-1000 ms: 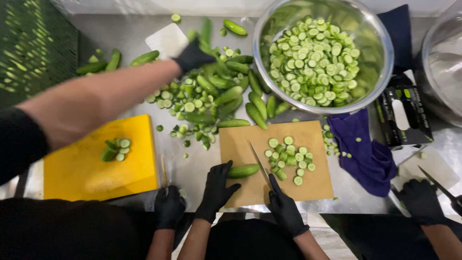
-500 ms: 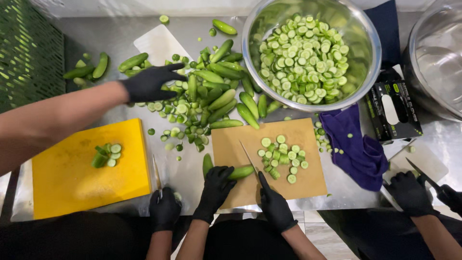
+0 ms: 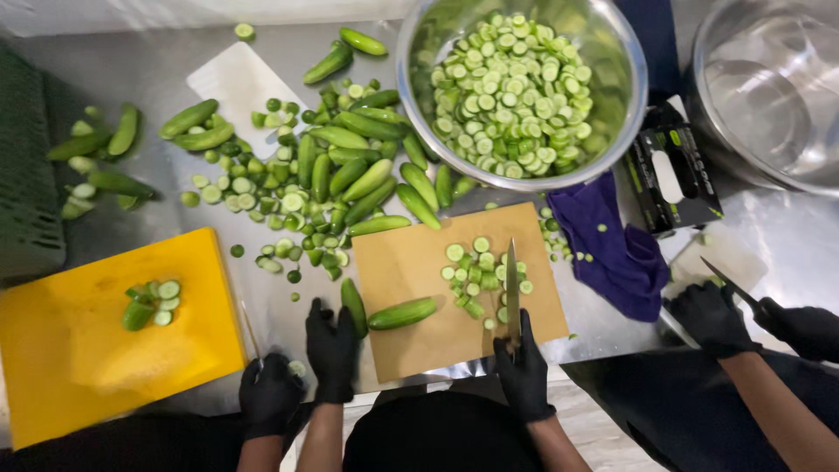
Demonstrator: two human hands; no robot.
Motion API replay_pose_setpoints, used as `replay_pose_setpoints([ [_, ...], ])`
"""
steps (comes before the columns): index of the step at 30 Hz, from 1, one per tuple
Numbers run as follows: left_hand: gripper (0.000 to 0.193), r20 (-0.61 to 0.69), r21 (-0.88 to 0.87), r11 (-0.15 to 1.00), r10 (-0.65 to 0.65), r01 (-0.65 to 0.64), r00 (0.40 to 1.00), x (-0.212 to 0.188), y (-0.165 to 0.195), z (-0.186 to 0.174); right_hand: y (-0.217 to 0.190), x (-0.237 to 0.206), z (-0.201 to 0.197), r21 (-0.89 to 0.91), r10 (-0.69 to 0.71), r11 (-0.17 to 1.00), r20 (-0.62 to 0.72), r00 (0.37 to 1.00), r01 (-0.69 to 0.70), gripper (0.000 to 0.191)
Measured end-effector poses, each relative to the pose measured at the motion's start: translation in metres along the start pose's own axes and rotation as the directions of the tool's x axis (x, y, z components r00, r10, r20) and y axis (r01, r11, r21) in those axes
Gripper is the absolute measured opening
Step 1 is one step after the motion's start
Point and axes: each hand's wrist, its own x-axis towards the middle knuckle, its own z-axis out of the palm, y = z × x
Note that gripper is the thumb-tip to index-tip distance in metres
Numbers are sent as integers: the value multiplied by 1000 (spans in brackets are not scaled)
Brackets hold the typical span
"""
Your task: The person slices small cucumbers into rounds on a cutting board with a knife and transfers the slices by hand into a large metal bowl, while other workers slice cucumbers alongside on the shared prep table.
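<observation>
We look straight down on a steel worktable, scuffed and scattered with green offcuts. At 12 o'clock stands a big metal bowl heaped with cucumber slices; a second metal bowl, no cucumber in it, sits at 2 o'clock. A pile of whole small cucumbers spreads at 11 o'clock, a dark green crate at 9 o'clock, a yellow cutting board at 8 o'clock, a purple cloth at 3 o'clock.

Centre: our tan cutting board. On it a whole cucumber lies nearly crosswise, glossy, dark green, uncut, near the board's left edge. A heap of slices lies just right of centre.

Our left hand, black-gloved, rests at the board's lower left corner, fingers loosely spread, fingertips just beside the cucumber's end; contact we cannot tell. Our right hand, gloved, has its fingers wrapped tight round the handle of a knife, blade pointing to 12 o'clock through the slices.

Other people's gloved hands: one at 7 o'clock, two at 4 o'clock with a second knife.
</observation>
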Motion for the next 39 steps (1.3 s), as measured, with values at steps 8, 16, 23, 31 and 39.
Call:
replay_pose_setpoints([
  [8,57,228,134,984,85,-117,970,60,4,11,4,29,12,-256,-93,961,65,994,107,91],
  [16,54,-94,-329,868,362,-373,927,58,40,-5,-8,27,15,-197,-168,966,6,986,166,95],
  [23,64,397,-1,784,570,-621,719,-17,30,-15,-130,109,76,-55,-365,926,116,924,373,88],
  [31,52,357,-98,756,634,-647,686,-34,4,17,-138,62,33,-155,-191,961,230,954,230,70],
  [39,49,323,-148,732,671,-665,667,-46,-20,33,-56,-14,20,-293,10,950,379,925,110,67],
])
